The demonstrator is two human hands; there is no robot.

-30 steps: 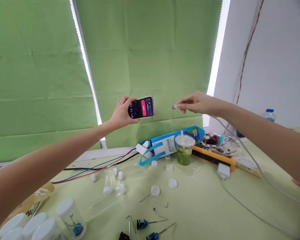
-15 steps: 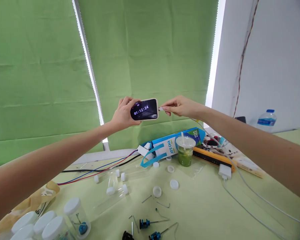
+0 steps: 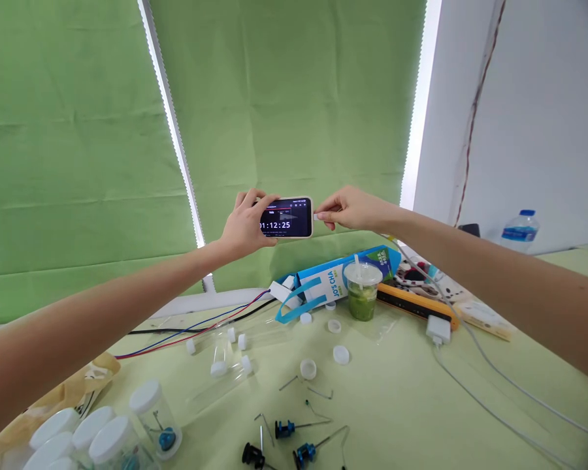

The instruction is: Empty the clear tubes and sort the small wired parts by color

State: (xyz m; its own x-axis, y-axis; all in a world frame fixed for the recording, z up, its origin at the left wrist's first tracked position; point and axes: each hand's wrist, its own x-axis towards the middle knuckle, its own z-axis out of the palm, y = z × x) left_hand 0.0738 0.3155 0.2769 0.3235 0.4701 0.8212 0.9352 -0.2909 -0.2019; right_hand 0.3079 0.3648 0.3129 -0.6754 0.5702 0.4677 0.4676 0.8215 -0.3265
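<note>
Black-screened, pale-cased phone [image 3: 287,219] lies sideways, clamped in your left hand [image 3: 244,227], screen toward you, leaving its end free where your right hand [image 3: 351,209] pinches a small white plug [image 3: 317,215].

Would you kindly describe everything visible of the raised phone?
The slim rectangular smartphone in a pale case is held in the air, long side horizontal, dark screen facing the camera, showing 01:12:25 in white. The left hand clasps its left end; the right hand pinches a small white plug at its right end.
</note>
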